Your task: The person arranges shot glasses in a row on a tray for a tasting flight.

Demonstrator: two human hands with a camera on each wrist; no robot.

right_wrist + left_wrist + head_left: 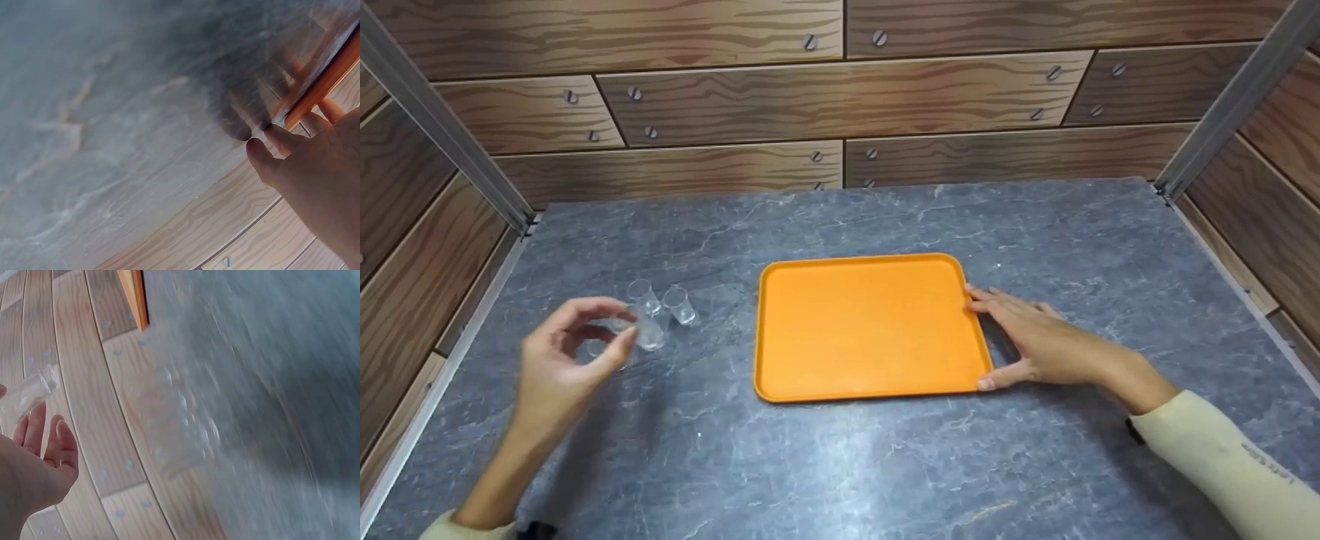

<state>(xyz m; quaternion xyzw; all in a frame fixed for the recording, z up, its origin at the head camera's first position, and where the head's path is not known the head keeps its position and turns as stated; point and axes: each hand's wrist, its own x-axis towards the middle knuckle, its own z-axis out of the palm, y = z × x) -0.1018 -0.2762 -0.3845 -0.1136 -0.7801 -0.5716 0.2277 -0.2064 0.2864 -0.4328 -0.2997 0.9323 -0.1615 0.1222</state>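
The head view gives the whole layout: an orange tray lies flat on the grey marbled tabletop, with the right hand at its right side and the left hand well apart from it, over toward the left. The right hand grasps nothing; its fingers are extended and touch the tray's right rim, with the thumb at the near right corner. The right wrist view shows only a strip of that orange edge, but adds the fingers' dark reflections in the glossy surface. The left hand pinches a small clear glass, partly lost against the other glasses from above; the left wrist view sets this held glass apart, tilted against the wood-patterned wall. Two more clear glasses stand upright just beyond the left hand in the head view, others being partly hidden by it, while the left wrist view blurs the group so that I cannot count them. Only the head view shows the lettering on the pale right sleeve.
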